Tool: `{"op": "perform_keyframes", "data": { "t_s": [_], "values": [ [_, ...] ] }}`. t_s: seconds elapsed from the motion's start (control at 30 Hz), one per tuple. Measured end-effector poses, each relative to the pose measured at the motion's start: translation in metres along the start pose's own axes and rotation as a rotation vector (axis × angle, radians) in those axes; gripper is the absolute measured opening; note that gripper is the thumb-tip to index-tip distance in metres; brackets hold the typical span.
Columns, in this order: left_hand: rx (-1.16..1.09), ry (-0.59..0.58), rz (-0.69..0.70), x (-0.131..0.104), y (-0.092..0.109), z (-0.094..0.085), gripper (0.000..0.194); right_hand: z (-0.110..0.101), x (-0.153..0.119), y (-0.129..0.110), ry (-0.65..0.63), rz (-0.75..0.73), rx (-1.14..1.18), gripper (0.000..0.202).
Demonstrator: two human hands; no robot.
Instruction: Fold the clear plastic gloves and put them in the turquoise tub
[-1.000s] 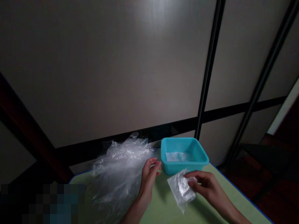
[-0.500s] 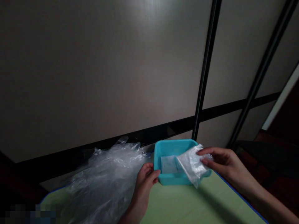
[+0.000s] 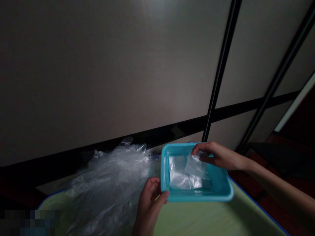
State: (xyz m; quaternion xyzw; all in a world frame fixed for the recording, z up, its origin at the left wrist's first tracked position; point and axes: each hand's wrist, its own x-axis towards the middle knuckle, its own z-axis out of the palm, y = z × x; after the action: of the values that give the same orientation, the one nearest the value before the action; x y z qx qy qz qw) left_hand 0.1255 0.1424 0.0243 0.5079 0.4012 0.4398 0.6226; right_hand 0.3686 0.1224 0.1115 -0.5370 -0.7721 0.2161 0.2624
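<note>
A turquoise plastic basin (image 3: 197, 198) stands on the green table, its near left corner gripped by my left hand (image 3: 152, 196), thumb over the rim. My right hand (image 3: 209, 154) reaches into the basin and pinches a folded clear plastic piece (image 3: 196, 167). Beneath it, another folded clear plastic piece (image 3: 178, 173) lies flat on the basin's bottom, partly covered by the held one. Left of the basin, a large loose heap of thin clear plastic (image 3: 110, 180) spreads over the table.
The green table (image 3: 197, 219) has a blue edge. Behind it rises a grey-brown panelled wardrobe (image 3: 110, 72) with black strips. A dark object (image 3: 268, 160) is at the far right, its details lost in shadow.
My right hand has moved left, from above the basin's right side into the basin, with plastic in its fingers. More of the basin's right part now shows. My left hand stays at the corner.
</note>
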Motion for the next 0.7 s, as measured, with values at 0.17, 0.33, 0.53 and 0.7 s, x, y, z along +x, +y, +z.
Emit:
{"op": "perform_keyframes", "data": {
  "t_s": [0.17, 0.33, 0.53, 0.7],
  "values": [
    [0.011, -0.023, 0.023, 0.001, -0.003, -0.002, 0.021, 0.011, 0.011, 0.002, -0.138, 0.014, -0.022, 0.037],
    [0.003, -0.009, 0.058, 0.002, -0.007, 0.0, 0.019, 0.014, 0.016, 0.005, -0.19, 0.013, -0.101, 0.033],
    [0.005, 0.014, 0.049, 0.003, -0.006, 0.0, 0.022, 0.01, 0.024, 0.008, -0.303, -0.045, -0.169, 0.022],
    [-0.007, -0.013, 0.071, 0.003, -0.003, 0.001, 0.021, 0.006, 0.036, 0.005, -0.467, -0.073, -0.15, 0.026]
  ]
}}
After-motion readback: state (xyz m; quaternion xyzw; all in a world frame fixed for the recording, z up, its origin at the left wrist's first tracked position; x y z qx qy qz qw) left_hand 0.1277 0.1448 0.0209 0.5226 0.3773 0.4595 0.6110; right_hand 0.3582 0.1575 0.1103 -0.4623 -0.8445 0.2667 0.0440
